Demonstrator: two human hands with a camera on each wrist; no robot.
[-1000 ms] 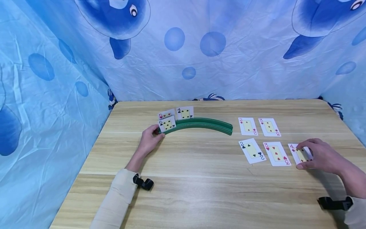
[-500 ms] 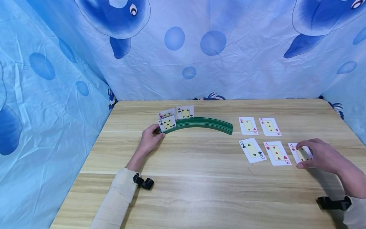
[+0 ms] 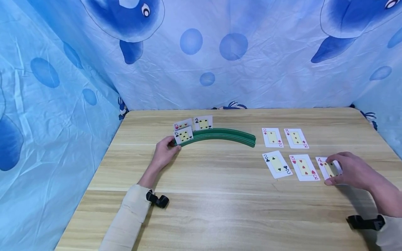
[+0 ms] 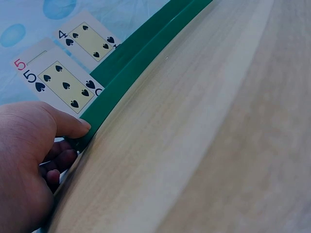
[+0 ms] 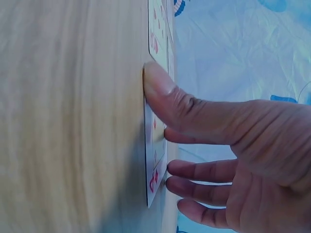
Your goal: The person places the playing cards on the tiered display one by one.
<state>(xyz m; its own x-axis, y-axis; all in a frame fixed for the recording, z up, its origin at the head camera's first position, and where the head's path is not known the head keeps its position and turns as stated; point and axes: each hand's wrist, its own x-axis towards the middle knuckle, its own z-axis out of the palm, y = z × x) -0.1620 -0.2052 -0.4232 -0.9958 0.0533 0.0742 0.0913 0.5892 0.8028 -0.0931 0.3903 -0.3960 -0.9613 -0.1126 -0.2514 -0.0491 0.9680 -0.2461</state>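
Note:
My left hand grips the left end of a curved green card holder, thumb on its front side in the left wrist view. In the holder stand a five of spades at the front, a mostly covered red five behind it, and a four of spades. My right hand holds the four of diamonds, which lies on the table. Its thumb is at the near edge and a finger at the far edge; the hand hides part of the card.
Left of the right hand lie the three of hearts and two of clubs. Behind them are the two of diamonds and three of diamonds. A blue curtain hangs behind the wooden table.
The four of diamonds and the right hand have shifted very slightly to the left. The left hand and the card holder have stayed in place.

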